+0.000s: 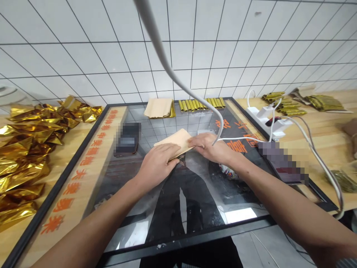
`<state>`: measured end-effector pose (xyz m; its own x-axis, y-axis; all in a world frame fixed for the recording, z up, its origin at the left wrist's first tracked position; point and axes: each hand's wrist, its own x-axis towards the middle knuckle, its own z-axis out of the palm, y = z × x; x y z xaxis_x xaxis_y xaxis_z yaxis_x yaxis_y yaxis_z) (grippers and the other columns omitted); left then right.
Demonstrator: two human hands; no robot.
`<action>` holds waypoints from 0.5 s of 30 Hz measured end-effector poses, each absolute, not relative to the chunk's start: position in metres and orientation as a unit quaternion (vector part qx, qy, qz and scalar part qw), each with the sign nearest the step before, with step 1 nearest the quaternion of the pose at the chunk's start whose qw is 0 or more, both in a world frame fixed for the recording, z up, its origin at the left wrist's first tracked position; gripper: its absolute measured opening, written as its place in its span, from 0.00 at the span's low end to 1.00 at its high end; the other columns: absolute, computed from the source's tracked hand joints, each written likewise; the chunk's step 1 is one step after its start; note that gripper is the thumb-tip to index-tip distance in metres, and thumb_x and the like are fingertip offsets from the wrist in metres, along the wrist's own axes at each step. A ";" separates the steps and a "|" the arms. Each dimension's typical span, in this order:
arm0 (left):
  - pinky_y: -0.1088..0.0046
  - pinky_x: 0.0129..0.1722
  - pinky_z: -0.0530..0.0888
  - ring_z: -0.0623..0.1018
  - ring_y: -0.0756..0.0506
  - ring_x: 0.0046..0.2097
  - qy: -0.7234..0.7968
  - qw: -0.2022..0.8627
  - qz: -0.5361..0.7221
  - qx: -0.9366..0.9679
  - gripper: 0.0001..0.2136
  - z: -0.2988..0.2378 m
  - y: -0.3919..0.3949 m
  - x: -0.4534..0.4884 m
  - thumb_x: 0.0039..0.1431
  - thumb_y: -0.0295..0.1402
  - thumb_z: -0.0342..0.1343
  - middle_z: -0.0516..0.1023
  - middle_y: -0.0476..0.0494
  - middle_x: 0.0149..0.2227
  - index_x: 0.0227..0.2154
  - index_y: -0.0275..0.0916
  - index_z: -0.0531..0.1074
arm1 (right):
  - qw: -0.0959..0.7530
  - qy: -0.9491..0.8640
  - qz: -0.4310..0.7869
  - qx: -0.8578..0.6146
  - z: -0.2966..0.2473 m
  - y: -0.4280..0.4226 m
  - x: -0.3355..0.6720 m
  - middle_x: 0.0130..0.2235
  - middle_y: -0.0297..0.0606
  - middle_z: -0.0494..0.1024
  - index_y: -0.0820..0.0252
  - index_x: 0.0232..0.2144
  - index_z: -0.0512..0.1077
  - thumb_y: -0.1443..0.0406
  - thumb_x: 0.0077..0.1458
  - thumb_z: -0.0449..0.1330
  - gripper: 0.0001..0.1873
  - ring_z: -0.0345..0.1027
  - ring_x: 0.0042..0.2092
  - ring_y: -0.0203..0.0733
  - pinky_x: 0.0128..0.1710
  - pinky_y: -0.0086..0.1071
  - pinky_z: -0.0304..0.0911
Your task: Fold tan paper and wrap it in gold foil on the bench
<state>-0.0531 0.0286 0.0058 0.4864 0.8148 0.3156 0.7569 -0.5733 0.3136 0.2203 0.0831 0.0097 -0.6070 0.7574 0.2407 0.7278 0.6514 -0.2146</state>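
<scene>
A tan sheet of paper (178,140) lies tilted on the dark glass panel (122,178), between my two hands. My left hand (160,160) has its fingers over the sheet's near left edge and its thumb beneath that edge. My right hand (208,146) pinches the sheet's right corner between thumb and fingers. Whether one sheet or more is held, I cannot make out. Beyond the hands, at the panel's back edge, sits a stack of tan and gold paper (158,108), beside a row of rolled gold paper tubes (200,104).
Folded gold foil pieces (25,160) pile up on the left. A phone (127,139) lies on the panel, and another dark device (283,163) rests at its right edge. A white power strip (267,119) and a hanging white cable (167,67) are close by. More gold rolls (287,104) lie right.
</scene>
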 end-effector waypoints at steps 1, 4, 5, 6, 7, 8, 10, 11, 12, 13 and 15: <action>0.56 0.64 0.76 0.81 0.37 0.63 0.454 0.061 0.209 0.864 0.15 0.005 0.029 -0.054 0.71 0.33 0.58 0.83 0.42 0.62 0.57 0.45 0.80 | 0.156 -0.898 0.053 -0.409 0.010 0.084 0.221 0.57 0.36 0.87 0.46 0.52 0.84 0.62 0.72 0.58 0.15 0.81 0.57 0.48 0.61 0.44 0.71; 0.55 0.67 0.74 0.79 0.37 0.65 0.443 0.048 0.193 0.874 0.17 0.004 0.030 -0.057 0.73 0.32 0.54 0.81 0.41 0.64 0.60 0.44 0.79 | 0.157 -0.902 0.072 -0.396 0.011 0.087 0.224 0.58 0.37 0.86 0.47 0.53 0.83 0.65 0.73 0.56 0.17 0.80 0.58 0.49 0.62 0.45 0.70; 0.55 0.67 0.73 0.79 0.38 0.65 0.441 0.041 0.188 0.876 0.17 0.004 0.031 -0.058 0.74 0.31 0.52 0.80 0.41 0.65 0.59 0.44 0.80 | 0.161 -0.900 0.075 -0.397 0.011 0.087 0.225 0.58 0.37 0.86 0.47 0.53 0.84 0.65 0.72 0.57 0.17 0.80 0.58 0.49 0.62 0.45 0.70; 0.55 0.68 0.73 0.79 0.38 0.65 0.442 0.034 0.182 0.878 0.17 0.003 0.032 -0.059 0.74 0.30 0.51 0.80 0.41 0.65 0.58 0.44 0.80 | 0.162 -0.900 0.077 -0.397 0.012 0.086 0.225 0.59 0.36 0.86 0.47 0.53 0.84 0.65 0.72 0.57 0.16 0.80 0.59 0.50 0.62 0.45 0.71; 0.55 0.68 0.72 0.78 0.38 0.66 0.444 0.029 0.173 0.879 0.18 0.003 0.032 -0.060 0.74 0.29 0.50 0.80 0.42 0.65 0.57 0.45 0.81 | 0.161 -0.901 0.081 -0.394 0.013 0.085 0.226 0.59 0.36 0.86 0.46 0.52 0.84 0.64 0.72 0.58 0.16 0.80 0.58 0.51 0.62 0.46 0.71; 0.55 0.69 0.72 0.78 0.38 0.66 0.447 0.026 0.163 0.879 0.18 0.003 0.033 -0.061 0.74 0.28 0.49 0.80 0.41 0.65 0.57 0.45 0.81 | 0.158 -0.903 0.086 -0.389 0.013 0.084 0.225 0.58 0.36 0.86 0.45 0.52 0.84 0.63 0.72 0.58 0.15 0.81 0.58 0.52 0.61 0.46 0.71; 0.54 0.69 0.70 0.76 0.38 0.68 0.455 0.023 0.143 0.879 0.19 0.005 0.035 -0.063 0.73 0.27 0.49 0.79 0.40 0.66 0.57 0.44 0.81 | 0.147 -0.910 0.094 -0.375 0.014 0.081 0.224 0.57 0.36 0.87 0.45 0.52 0.84 0.61 0.72 0.59 0.14 0.81 0.57 0.53 0.60 0.46 0.72; 0.53 0.70 0.70 0.76 0.38 0.68 0.457 0.021 0.133 0.879 0.20 0.007 0.035 -0.065 0.73 0.25 0.48 0.78 0.40 0.67 0.57 0.43 0.81 | 0.142 -0.914 0.096 -0.368 0.015 0.079 0.223 0.56 0.36 0.87 0.45 0.52 0.84 0.60 0.72 0.59 0.14 0.81 0.56 0.53 0.59 0.46 0.73; 0.52 0.70 0.69 0.75 0.37 0.69 0.458 0.020 0.125 0.880 0.20 0.009 0.035 -0.066 0.73 0.25 0.48 0.77 0.39 0.68 0.58 0.43 0.81 | 0.138 -0.916 0.096 -0.364 0.015 0.078 0.222 0.56 0.36 0.87 0.45 0.51 0.84 0.60 0.72 0.59 0.14 0.82 0.55 0.54 0.58 0.46 0.73; 0.50 0.70 0.68 0.75 0.37 0.69 0.457 0.023 0.120 0.881 0.19 0.011 0.035 -0.067 0.73 0.26 0.49 0.76 0.39 0.68 0.58 0.43 0.80 | 0.136 -0.918 0.094 -0.361 0.015 0.077 0.221 0.55 0.37 0.87 0.45 0.51 0.84 0.60 0.72 0.59 0.14 0.82 0.55 0.54 0.57 0.46 0.73; 0.48 0.71 0.68 0.73 0.35 0.71 0.439 0.049 0.122 0.889 0.17 0.017 0.032 -0.066 0.74 0.34 0.54 0.75 0.39 0.69 0.60 0.45 0.80 | 0.137 -0.920 0.089 -0.355 0.016 0.076 0.220 0.55 0.37 0.87 0.46 0.51 0.84 0.60 0.72 0.59 0.14 0.82 0.55 0.53 0.56 0.45 0.73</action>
<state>-0.0661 0.0317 0.0170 0.5851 0.7922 0.1735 0.7682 -0.6100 0.1944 0.2205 0.0758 0.0156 -0.7098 0.6784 0.1895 0.6295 0.7317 -0.2616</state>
